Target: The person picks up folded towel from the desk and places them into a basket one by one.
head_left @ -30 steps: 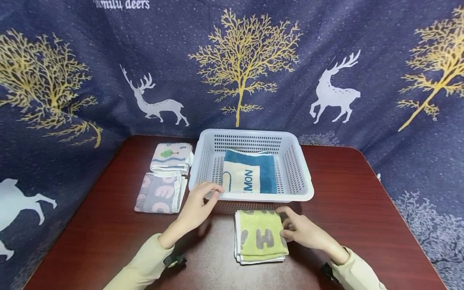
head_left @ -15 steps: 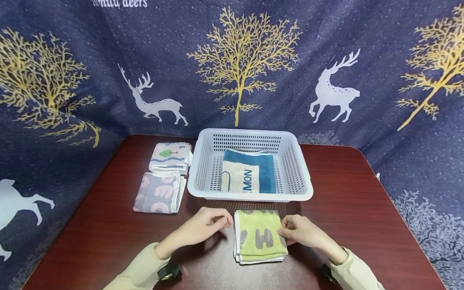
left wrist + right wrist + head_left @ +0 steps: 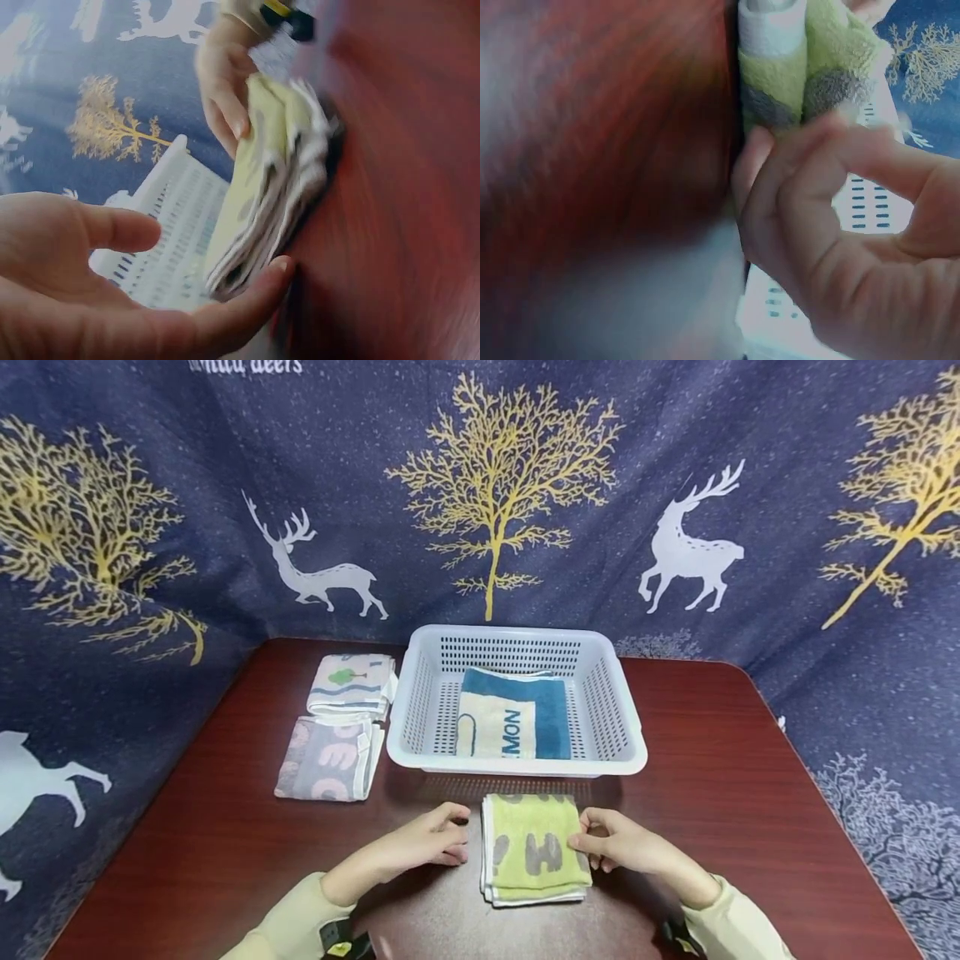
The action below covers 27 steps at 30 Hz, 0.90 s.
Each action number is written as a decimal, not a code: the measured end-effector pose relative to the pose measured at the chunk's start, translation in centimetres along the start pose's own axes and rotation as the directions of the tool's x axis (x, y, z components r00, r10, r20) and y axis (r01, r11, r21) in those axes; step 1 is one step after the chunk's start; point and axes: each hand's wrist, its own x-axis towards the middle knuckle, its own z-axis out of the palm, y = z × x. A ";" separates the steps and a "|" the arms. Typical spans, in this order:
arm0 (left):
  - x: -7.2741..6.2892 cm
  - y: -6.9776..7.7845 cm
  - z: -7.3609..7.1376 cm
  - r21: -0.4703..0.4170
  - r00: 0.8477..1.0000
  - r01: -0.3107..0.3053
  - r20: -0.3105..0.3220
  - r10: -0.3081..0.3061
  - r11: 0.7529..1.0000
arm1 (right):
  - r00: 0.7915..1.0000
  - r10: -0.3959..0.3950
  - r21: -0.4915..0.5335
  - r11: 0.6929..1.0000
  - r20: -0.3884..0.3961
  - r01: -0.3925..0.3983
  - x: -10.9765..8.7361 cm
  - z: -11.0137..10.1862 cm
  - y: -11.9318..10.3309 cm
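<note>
A folded green towel with grey letters and white lower layers lies on the table in front of the basket. My right hand pinches its right edge, thumb on top and the other fingers curled at the side. Just off the towel's left edge, my left hand holds its thumb and fingers apart with nothing between them. The left wrist view shows the towel's stacked layers near those fingertips. Curled fingers meet the towel's fold in the right wrist view.
A white plastic basket behind the green towel holds a folded blue and cream towel. Left of it lie a folded pink towel with a tree and a folded grey towel with pink letters. A dark patterned cloth hangs behind the table.
My left hand has come from the basket's front rim down toward the green towel's left side. My right fingers have closed in on the towel's right edge.
</note>
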 end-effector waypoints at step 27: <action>0.9 -0.8 0.6 -0.497 0.984 0.154 0.158 -0.085 0.854 | 0.998 0.007 0.396 0.918 -0.066 0.019 0.3 1.7 0.8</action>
